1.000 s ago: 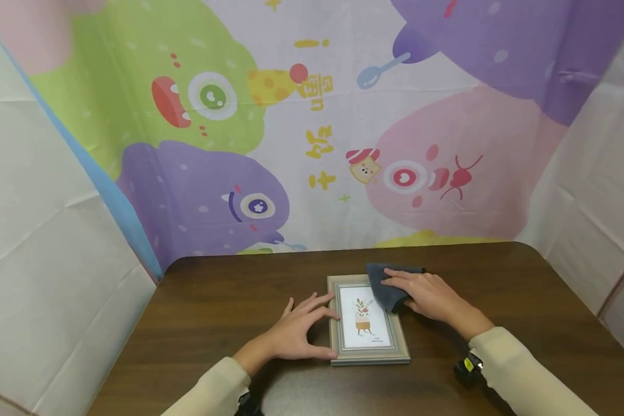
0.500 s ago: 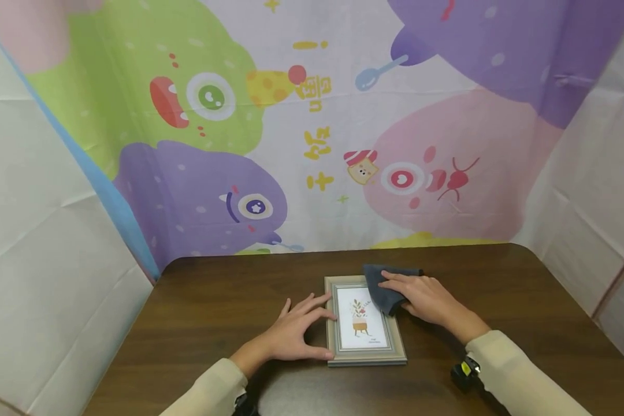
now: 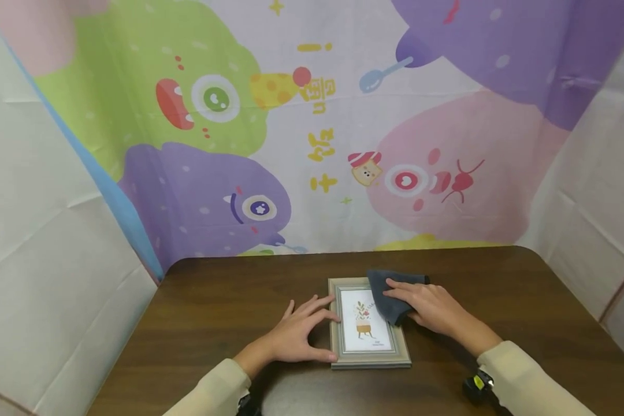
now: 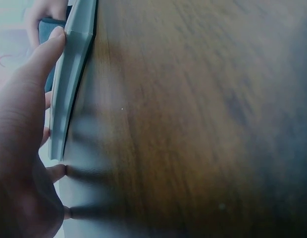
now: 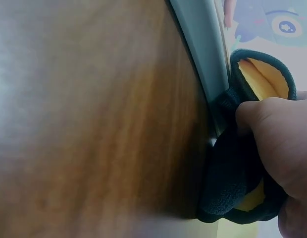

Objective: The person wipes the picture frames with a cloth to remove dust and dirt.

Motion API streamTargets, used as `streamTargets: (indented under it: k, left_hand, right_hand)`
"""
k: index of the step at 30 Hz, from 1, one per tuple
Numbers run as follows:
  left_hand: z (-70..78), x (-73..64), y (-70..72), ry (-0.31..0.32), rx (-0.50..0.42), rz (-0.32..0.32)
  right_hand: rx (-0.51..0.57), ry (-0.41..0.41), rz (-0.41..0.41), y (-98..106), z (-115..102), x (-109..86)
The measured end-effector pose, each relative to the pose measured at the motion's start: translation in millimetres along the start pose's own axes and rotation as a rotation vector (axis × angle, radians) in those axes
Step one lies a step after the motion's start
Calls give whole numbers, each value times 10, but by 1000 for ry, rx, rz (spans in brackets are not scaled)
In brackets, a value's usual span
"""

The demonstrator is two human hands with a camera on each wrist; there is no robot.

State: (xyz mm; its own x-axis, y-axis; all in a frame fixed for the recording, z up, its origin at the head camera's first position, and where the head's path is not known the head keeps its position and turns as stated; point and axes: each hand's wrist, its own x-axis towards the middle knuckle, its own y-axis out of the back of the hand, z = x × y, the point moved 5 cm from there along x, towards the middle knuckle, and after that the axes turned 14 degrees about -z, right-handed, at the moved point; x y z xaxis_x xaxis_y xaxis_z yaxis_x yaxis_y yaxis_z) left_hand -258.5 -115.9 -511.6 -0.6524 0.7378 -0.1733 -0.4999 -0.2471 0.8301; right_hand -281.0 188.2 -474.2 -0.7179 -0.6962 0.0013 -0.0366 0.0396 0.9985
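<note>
A picture frame (image 3: 370, 361) lies flat on the brown table, with a print of a potted plant on legs inside its pale border. Along its left border, my left hand (image 3: 297, 334) touches it with thumb and fingertips, the fingers spread. In the left wrist view the thumb (image 4: 47, 54) presses the frame's near corner, while two fingertips rest on the table. My right hand (image 3: 434, 306) holds a folded dark grey cloth (image 3: 387, 297) on the frame's upper right part. The right wrist view shows the thumb over the cloth (image 5: 225, 183) and a yellow-orange inner side.
The wooden table (image 3: 213, 300) reaches back to a printed curtain (image 3: 322, 219) with cartoon monsters. Pale fabric panels (image 3: 57, 231) stand at both sides. A dark device (image 3: 475, 387) is worn at my right wrist.
My right hand and the cloth have slid slightly toward me along the frame's right side. The left hand keeps its place at the left border.
</note>
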Motion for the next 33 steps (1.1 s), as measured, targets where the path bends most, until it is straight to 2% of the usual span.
streamTargets:
  k: [19, 33]
  left_hand:
    - [10, 16, 34, 5, 17, 6]
    - [7, 16, -1, 9, 14, -5]
  right_hand:
    - [-68, 100, 36, 5, -327, -407]
    - [-45, 171, 76, -72, -570, -761]
